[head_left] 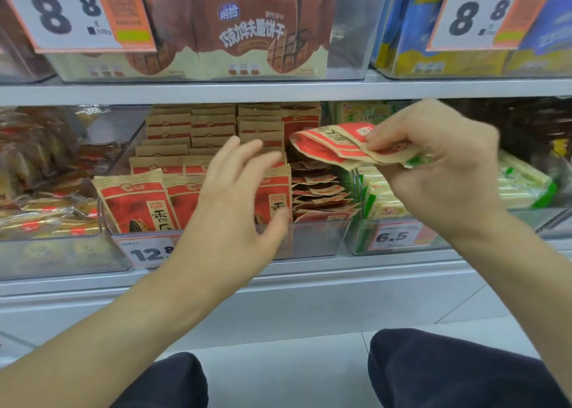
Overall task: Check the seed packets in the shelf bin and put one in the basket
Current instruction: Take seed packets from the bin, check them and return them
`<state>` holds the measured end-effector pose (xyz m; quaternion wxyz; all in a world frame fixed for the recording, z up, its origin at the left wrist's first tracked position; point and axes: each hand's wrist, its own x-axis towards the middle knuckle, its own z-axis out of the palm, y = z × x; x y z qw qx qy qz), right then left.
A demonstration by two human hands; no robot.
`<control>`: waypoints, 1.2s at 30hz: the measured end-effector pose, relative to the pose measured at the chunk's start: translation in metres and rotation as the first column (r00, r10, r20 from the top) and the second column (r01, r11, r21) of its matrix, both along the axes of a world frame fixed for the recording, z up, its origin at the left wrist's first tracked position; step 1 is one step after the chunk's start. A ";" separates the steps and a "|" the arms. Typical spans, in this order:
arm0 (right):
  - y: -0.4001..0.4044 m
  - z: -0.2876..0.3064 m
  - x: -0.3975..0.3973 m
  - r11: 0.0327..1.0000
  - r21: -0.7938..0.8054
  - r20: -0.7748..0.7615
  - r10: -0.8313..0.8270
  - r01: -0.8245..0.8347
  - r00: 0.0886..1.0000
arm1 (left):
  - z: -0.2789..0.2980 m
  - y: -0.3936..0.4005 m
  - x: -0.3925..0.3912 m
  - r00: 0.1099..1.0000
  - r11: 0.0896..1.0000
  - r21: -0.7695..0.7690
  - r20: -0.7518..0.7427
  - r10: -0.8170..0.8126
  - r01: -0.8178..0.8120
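- Seed packets [136, 203] are standing in rows in a clear shelf bin [309, 237] on the lower shelf, faces out toward the aisle, presumably so you can read them without digging. On the right side of the same bin there's a stack lying flat, edges toward us.
- Right hand [439, 160] has one packet [334, 144] lifted out and held up over the right end of the bin. Its grip is a pinch: thumb and fingers curled round the near end, the rest of the packet sticking out to the left, tipped sort of flat. Looks like that's so the print can be looked over, which fits the "check" part.
- Left hand [235, 197] is spread, fingers relaxed, holding nothing. It hovers in front of the upright packets in the middle of the bin; can't tell if the fingertips touch them. My guess is it's set to flick through or steady the row.
- Price tag [148, 252] is clipped on the bin front, partly hidden by the left wrist.
- Basket isn't in view anywhere, so I'd say the drop-off isn't done yet.
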<state>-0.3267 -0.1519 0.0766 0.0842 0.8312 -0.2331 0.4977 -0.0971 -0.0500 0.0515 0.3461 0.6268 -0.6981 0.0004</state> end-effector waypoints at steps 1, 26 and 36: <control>-0.008 -0.004 0.003 1.000 0.022 -0.009 -0.012 0.012 1.000 | -0.005 -0.002 0.000 0.999 0.999 0.045 0.044 -0.009 0.007; -0.124 -0.017 0.106 0.618 0.557 -0.494 -0.290 0.554 0.820 | -0.030 -0.022 0.002 0.989 0.999 0.035 0.146 -0.001 -0.004; -0.126 -0.023 0.109 0.586 0.445 -0.699 -0.245 0.677 0.671 | -0.026 -0.020 0.000 0.988 0.999 0.033 0.156 -0.002 -0.004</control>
